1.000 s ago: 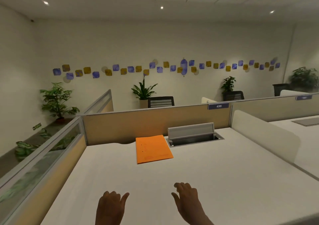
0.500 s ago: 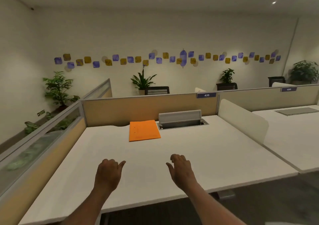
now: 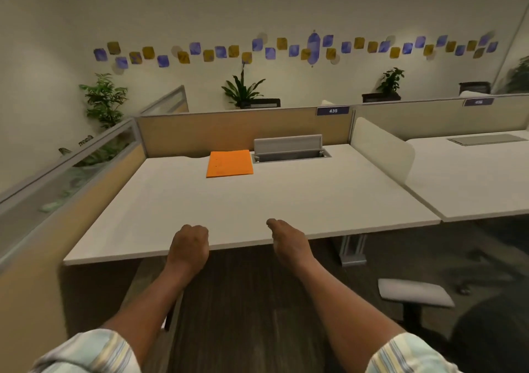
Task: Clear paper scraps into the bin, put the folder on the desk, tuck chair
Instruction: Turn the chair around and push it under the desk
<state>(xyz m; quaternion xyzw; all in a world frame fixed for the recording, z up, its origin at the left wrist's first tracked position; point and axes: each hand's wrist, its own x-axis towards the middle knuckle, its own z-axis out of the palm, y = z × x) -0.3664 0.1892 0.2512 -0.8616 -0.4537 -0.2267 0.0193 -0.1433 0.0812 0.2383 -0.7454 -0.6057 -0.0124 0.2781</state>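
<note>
An orange folder (image 3: 230,163) lies flat on the white desk (image 3: 329,195), at its far side beside the cable tray. My left hand (image 3: 189,244) hovers at the desk's near edge with its fingers curled in and nothing in it. My right hand (image 3: 289,241) is at the same edge, fingers loosely bent, holding nothing. A chair's white armrest (image 3: 415,292) and dark seat (image 3: 492,341) show at the lower right, away from the desk. No paper scraps or bin are in view.
An open grey cable tray (image 3: 289,149) sits in the desk's far side. Tan partitions (image 3: 229,132) bound the desk at the back and left, a white divider (image 3: 380,146) at the right. A second desk (image 3: 472,172) lies beyond. The desk leg (image 3: 352,249) stands on dark floor.
The view has pulled back from the desk. Both hands have drawn back from over the desktop to its near edge, and the left fingers have curled. The chair has come into view.
</note>
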